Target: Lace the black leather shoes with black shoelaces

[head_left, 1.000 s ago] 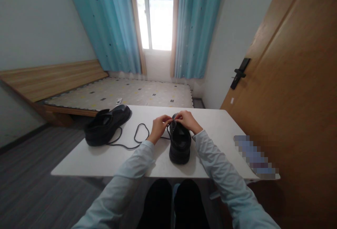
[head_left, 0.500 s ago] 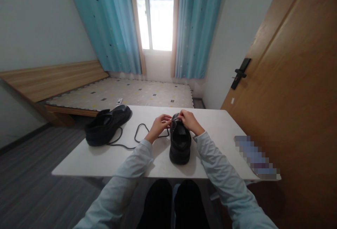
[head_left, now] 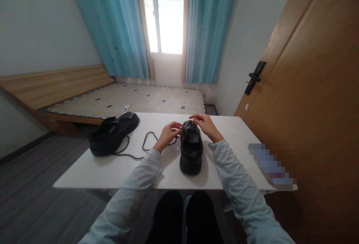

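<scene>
From my feed the white surface (head_left: 112, 169) fills the foreground, with a bed (head_left: 131, 100) beyond it under blue curtains (head_left: 210, 27). Two black shoes sit well apart on it: the far shoe (head_left: 113, 133) lies towards the left edge, while the near shoe (head_left: 191, 150) stands heel towards me, I'd say so its lace holes face the fingers. A black lace (head_left: 148, 141) loops between them. My left hand (head_left: 168, 133) pinches that lace beside the near shoe; my right hand (head_left: 206, 124) rests on its top, fingertips closed on something too small to tell
</scene>
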{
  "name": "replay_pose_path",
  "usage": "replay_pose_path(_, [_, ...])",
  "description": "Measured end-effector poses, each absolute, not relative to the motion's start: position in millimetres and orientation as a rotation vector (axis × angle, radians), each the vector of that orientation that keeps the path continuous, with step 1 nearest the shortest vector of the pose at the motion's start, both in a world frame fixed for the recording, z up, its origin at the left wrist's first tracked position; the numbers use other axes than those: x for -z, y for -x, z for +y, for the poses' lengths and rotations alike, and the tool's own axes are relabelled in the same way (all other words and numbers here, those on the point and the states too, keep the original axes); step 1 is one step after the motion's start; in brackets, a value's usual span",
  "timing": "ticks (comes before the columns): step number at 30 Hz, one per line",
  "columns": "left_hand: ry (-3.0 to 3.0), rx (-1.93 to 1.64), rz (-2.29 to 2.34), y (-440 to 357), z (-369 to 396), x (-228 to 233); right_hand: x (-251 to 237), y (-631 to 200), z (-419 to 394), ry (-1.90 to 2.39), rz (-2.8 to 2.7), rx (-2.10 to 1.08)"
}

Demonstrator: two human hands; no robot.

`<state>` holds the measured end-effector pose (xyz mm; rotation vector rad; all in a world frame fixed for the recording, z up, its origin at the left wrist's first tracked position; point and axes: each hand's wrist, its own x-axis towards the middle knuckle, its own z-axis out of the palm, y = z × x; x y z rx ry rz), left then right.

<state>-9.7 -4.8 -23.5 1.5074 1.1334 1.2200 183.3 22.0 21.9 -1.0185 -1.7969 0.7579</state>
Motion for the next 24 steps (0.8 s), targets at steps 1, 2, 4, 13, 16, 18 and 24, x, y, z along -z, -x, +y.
replay_pose_path(1, [-1.527,-1.212,1.142,10.3,-4.2,23.7,-23.0,-186.0,22.3,1.007,-1.729,-0.796])
replay_pose_path(2, [-1.554,-1.205,1.157,11.0,-3.4,23.9,-24.3,-189.1,22.2,0.995,-1.653,-0.844])
replay_pose_path(4, [-1.633,-1.195,1.199,12.7,-2.0,24.1,-27.4,-196.4,20.9,0.973,-1.495,-0.948])
replay_pose_path(13, [-2.173,-1.261,1.455,16.4,-2.4,27.0,-37.1,-242.8,15.0,0.919,-1.01,-0.988])
replay_pose_path(16, [-2.281,-1.278,1.42,16.7,-3.2,27.6,-37.0,-257.3,17.0,0.848,-0.87,-0.986])
replay_pose_path(18, [-2.309,-1.287,1.393,16.3,-4.9,26.0,-36.1,-266.5,18.9,0.782,-0.761,-0.977])
replay_pose_path(24, [-2.338,-1.371,1.292,12.2,-14.1,15.2,-31.4,-292.6,22.8,0.601,-0.568,-1.007])
